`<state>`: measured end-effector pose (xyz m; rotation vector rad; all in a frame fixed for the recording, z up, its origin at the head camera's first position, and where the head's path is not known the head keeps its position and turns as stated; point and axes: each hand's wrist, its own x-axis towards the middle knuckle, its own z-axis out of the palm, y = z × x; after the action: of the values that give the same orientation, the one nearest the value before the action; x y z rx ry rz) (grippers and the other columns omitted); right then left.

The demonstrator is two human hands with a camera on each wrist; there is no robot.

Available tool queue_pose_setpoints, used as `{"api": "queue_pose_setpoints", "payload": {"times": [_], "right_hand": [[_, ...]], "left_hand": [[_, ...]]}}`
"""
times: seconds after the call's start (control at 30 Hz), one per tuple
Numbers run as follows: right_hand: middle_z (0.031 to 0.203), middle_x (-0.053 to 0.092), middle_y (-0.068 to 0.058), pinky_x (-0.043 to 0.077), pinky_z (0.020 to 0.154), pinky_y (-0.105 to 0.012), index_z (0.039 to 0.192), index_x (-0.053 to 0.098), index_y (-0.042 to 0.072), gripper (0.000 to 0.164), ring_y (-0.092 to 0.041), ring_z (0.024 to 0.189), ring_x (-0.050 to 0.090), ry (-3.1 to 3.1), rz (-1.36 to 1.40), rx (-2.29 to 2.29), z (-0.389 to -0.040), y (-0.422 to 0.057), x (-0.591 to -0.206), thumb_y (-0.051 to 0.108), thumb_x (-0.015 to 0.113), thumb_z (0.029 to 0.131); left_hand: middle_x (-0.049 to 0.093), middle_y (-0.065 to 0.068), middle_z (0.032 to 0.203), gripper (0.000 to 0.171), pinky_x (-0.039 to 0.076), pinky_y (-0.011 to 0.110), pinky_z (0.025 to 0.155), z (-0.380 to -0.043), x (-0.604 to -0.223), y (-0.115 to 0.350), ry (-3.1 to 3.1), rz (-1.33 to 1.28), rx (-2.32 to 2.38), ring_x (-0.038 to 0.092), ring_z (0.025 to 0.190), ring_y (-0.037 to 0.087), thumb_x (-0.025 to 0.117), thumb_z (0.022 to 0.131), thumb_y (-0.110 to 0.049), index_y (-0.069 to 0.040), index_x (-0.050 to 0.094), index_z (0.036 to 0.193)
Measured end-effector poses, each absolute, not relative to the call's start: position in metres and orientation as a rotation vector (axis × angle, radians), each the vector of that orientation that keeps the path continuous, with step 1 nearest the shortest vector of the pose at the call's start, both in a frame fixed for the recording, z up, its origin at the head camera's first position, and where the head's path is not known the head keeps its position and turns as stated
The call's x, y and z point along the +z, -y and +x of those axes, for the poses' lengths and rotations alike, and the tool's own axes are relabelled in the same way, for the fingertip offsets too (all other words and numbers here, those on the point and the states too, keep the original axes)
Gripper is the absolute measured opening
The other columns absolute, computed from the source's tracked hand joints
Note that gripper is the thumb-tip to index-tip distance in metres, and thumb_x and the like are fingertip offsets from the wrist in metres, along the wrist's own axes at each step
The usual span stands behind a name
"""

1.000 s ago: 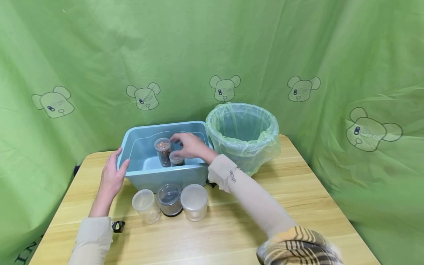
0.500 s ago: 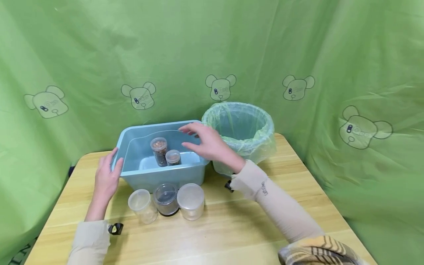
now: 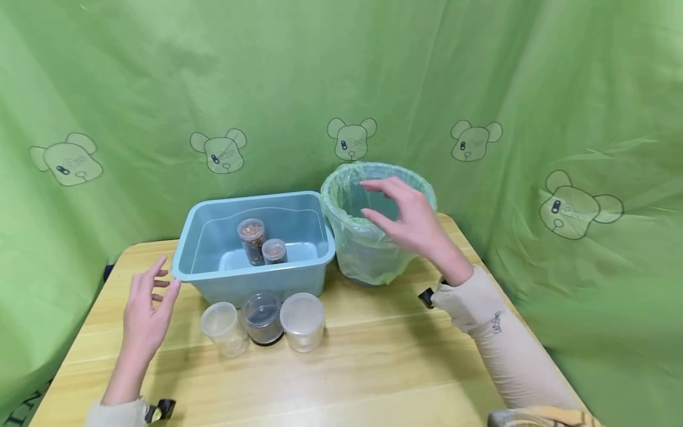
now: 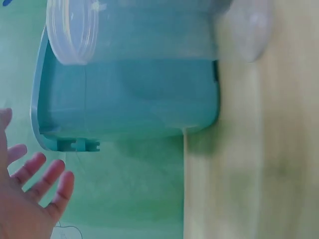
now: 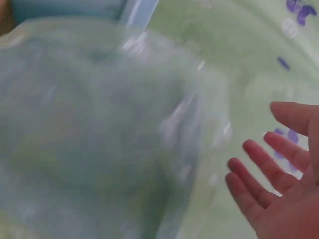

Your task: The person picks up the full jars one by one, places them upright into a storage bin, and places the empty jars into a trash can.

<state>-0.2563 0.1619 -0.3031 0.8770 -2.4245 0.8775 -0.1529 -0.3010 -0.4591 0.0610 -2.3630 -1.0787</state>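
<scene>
The spread left hand [image 3: 145, 314] is hovering beside the blue tub [image 3: 296, 283], the spread right hand [image 3: 412, 220] near the lined bin [image 3: 365, 255]

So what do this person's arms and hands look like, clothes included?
The left hand and right hand are ungloved. The left sleeve and right sleeve are pale cream, the latter with dark, unreadable marks. A black device sits by each sleeve's end. Yellowish-brown patterned cloth shows beyond the right sleeve.

My left hand [image 3: 145, 311] has released the tub [image 3: 306, 279], and my right hand [image 3: 413, 222] has crossed from it to the bin [image 3: 368, 255].
</scene>
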Motion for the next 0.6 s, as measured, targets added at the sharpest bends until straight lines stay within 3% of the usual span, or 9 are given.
{"api": "queue_pose_setpoints", "payload": {"times": [0.13,0.4,0.5,0.6], "right_hand": [[0.129,0.07,-0.012,0.051,0.104,-0.051,0.138,0.064,0.009,0.045,-0.029,0.12,0.063,2.381,0.792,0.943,-0.268,-0.187,-0.31,0.016,0.075,0.095],[0.138,0.064,-0.017,0.04,0.113,-0.063,0.145,0.058,0.009,0.047,-0.037,0.13,0.056,2.411,0.583,1.043,-0.289,-0.226,-0.33,0.025,0.066,0.102],[0.146,0.058,-0.017,0.033,0.118,-0.065,0.149,0.053,0.011,0.051,-0.039,0.137,0.05,2.456,0.517,1.056,-0.296,-0.237,-0.339,0.03,0.064,0.103],[0.153,0.052,-0.017,0.031,0.119,-0.067,0.153,0.049,0.014,0.056,-0.039,0.142,0.045,2.502,0.465,1.075,-0.301,-0.245,-0.35,0.035,0.063,0.103]], "left_hand": [[0.058,0.01,0.129,0.058,0.041,0.002,0.088,-0.135,-0.467,0.298,2.338,-0.1,-1.152,0.05,0.11,-0.01,0.063,0.101,-0.008,-0.012,0.045,0.157],[0.051,-0.025,0.14,0.087,0.044,0.005,0.096,-0.117,-0.495,0.299,2.354,-0.269,-1.271,0.052,0.123,-0.006,0.08,0.082,0.006,-0.01,0.041,0.158],[0.049,-0.026,0.141,0.095,0.044,0.005,0.096,-0.114,-0.504,0.299,2.387,-0.3,-1.272,0.051,0.124,-0.006,0.085,0.077,0.005,-0.01,0.04,0.158],[0.053,-0.014,0.142,0.098,0.046,0.006,0.096,-0.113,-0.51,0.297,2.412,-0.315,-1.277,0.051,0.123,-0.007,0.089,0.074,0.002,-0.009,0.04,0.158]]}}
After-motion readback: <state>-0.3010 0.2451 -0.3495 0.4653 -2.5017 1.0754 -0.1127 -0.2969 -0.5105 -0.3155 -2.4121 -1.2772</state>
